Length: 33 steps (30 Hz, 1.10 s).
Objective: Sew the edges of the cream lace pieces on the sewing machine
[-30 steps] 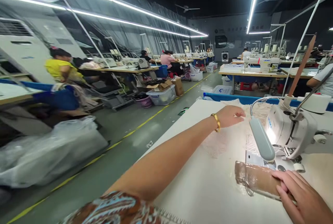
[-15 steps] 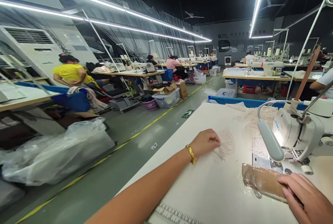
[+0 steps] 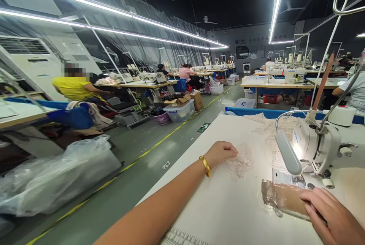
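My left hand [image 3: 221,153] is closed in a pinch on the edge of a small pale beige lace piece [image 3: 242,157], which lies loosely on the white sewing table [image 3: 222,203]. At the lower right, my right hand [image 3: 330,214] has its fingers curled at the end of a brown plate wrapped in clear tape [image 3: 282,195]. Whatever is inside those fingers is hidden. Just behind the plate stands the sewing machine [image 3: 310,142], its lamp lit over the needle area. More beige lace [image 3: 281,131] is heaped left of and behind the machine head.
A printed ruler [image 3: 185,237] shows at the table's near edge. Blue cloth [image 3: 256,112] runs along the far edge. A white thread cone [image 3: 340,116] stands behind the machine. Left of the aisle are clear plastic bags [image 3: 71,173] and a person in yellow [image 3: 71,87].
The view has turned slightly right, so things appear shifted left. Both hands stay in nearly the same places, the left still pinching the lace, which looks a little more bunched.
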Available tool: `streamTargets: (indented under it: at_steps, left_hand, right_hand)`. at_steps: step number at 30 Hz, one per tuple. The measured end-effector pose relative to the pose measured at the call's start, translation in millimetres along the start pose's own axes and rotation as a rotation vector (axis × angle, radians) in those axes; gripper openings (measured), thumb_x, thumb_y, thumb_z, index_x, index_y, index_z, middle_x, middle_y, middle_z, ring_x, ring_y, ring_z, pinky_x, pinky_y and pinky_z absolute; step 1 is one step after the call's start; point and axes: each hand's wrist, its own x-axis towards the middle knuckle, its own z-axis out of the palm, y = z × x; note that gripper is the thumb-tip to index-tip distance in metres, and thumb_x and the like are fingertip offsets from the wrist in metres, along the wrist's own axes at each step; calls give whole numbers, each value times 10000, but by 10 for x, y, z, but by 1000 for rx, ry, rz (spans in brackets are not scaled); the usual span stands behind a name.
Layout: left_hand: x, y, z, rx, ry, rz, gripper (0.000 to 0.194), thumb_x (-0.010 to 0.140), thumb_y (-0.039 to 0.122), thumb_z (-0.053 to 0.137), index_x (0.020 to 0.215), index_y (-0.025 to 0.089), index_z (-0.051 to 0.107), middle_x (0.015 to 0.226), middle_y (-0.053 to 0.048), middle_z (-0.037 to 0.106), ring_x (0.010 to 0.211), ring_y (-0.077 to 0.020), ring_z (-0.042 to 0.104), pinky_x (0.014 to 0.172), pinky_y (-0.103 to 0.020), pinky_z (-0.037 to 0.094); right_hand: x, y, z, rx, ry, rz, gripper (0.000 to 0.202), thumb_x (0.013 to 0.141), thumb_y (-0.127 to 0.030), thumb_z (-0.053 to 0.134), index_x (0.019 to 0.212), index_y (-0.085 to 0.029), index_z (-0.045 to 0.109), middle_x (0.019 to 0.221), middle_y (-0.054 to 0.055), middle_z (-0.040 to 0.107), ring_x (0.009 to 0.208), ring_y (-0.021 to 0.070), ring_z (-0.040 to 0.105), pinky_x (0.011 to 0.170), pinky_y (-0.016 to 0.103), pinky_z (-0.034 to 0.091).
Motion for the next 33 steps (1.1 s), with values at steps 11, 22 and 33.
streamTargets:
  at_steps: [11, 22, 33]
  left_hand:
    - [-46, 290, 31, -58, 39, -26, 182, 628, 345, 728, 686, 182, 668, 648, 2, 648, 655, -180, 592, 622, -286, 425]
    - [-837, 1155, 693, -31, -714, 224, 181, 869, 368, 617, 900, 189, 628, 740, 12, 634, 667, -134, 546, 625, -248, 416]
    - [-602, 914, 1137, -28, -565, 245, 206, 811, 374, 648, 921, 202, 682, 833, 3, 660, 767, -168, 568, 693, -280, 438]
  right_hand:
    - [56, -68, -24, 59, 21, 25, 213, 1042, -288, 482, 1035, -275, 694, 958, 51, 727, 834, 239, 733, 660, 343, 619]
    - [225, -407, -516, 715, -260, 356, 476, 1072, -614, 409, 1354, -293, 620, 1361, 118, 616, 1110, 276, 653, 940, 437, 590]
    - [327, -430, -420, 821, -194, 578, 179, 934, -390, 658, 1008, -228, 638, 927, 7, 580, 796, 177, 534, 743, 310, 494]
